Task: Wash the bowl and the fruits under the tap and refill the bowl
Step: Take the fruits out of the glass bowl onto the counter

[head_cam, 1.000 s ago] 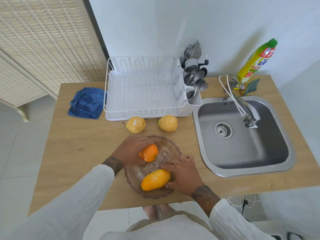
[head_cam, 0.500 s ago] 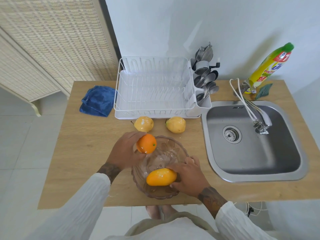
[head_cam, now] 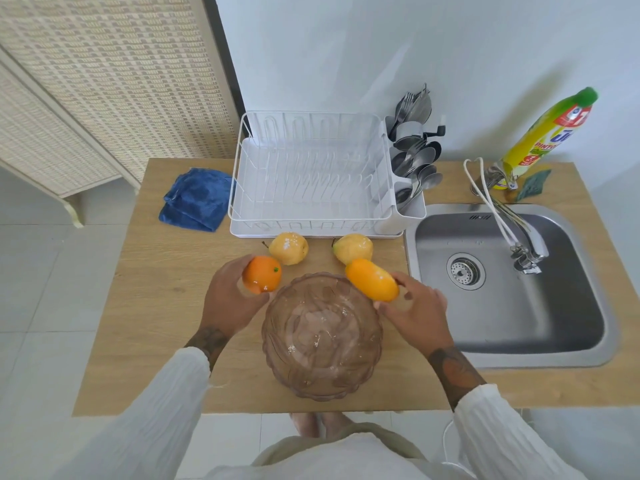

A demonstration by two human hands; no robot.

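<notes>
Our left hand [head_cam: 227, 299] grips the orange [head_cam: 261, 274], our right hand [head_cam: 414, 308] the mango [head_cam: 371, 280], both lifted out since a second ago; bowl [head_cam: 322, 336] near the bench's [head_cam: 145, 306] front edge, left side open.

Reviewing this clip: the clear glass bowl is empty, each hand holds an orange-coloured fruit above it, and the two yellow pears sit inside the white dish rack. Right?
Not quite. The head view shows the two yellow pears lying on the wooden counter in front of the white dish rack, not inside it. The rest holds: the clear glass bowl is empty, the left hand holds a round orange and the right hand an elongated orange fruit.

White wall [head_cam: 346, 46], pale tiled floor [head_cam: 52, 289], woven screen [head_cam: 104, 81]
</notes>
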